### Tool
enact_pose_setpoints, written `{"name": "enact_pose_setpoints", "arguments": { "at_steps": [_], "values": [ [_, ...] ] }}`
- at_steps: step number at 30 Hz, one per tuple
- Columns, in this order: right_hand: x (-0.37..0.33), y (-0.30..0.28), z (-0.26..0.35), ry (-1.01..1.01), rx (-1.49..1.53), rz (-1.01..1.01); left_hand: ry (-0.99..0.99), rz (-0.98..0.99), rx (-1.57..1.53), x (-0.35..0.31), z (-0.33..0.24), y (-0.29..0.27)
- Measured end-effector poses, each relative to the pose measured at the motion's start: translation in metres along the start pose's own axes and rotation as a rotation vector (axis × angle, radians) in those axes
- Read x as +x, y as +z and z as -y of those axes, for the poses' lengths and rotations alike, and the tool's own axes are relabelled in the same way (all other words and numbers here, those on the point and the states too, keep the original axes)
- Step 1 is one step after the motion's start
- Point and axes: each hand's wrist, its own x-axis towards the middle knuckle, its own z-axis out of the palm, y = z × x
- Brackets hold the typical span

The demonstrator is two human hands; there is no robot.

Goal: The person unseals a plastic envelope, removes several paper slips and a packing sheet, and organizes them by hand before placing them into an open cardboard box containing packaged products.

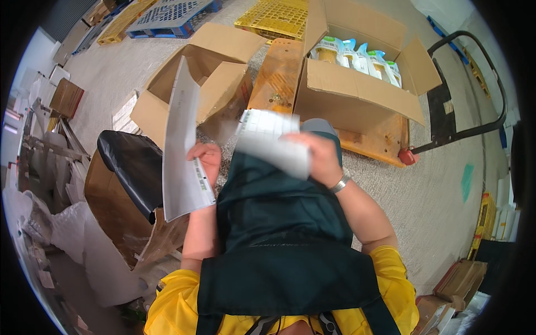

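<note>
My left hand is closed on a stack of white paper sheets, held upright and bent, with small printed marks near its lower edge. Over my dark apron, my right hand grips another white sheet, smeared by motion. A second printed sheet shows just beyond it; whether the two are joined I cannot tell. Past my left hand stands an open cardboard box, its inside partly hidden by the paper. To the right, a larger open carton holds several clear-and-white packages with green and blue parts.
The large carton rests on an orange pallet. A black-handled cart stands at the right. Near my left forearm are a black wrapped bundle, a brown box and bubble wrap. Yellow and blue pallets lie farther back.
</note>
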Motion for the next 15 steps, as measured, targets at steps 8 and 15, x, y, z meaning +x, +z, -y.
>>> {"name": "enact_pose_setpoints", "arguments": {
  "at_steps": [8,15],
  "values": [
    [0.061,-0.051,0.017,0.563,1.024,-0.251,0.079,0.266,0.129,-0.014,-0.018,0.034],
    [0.058,-0.075,0.006,0.523,0.932,-0.302,-0.170,0.313,0.600,-0.006,-0.047,0.000]
  ]
}}
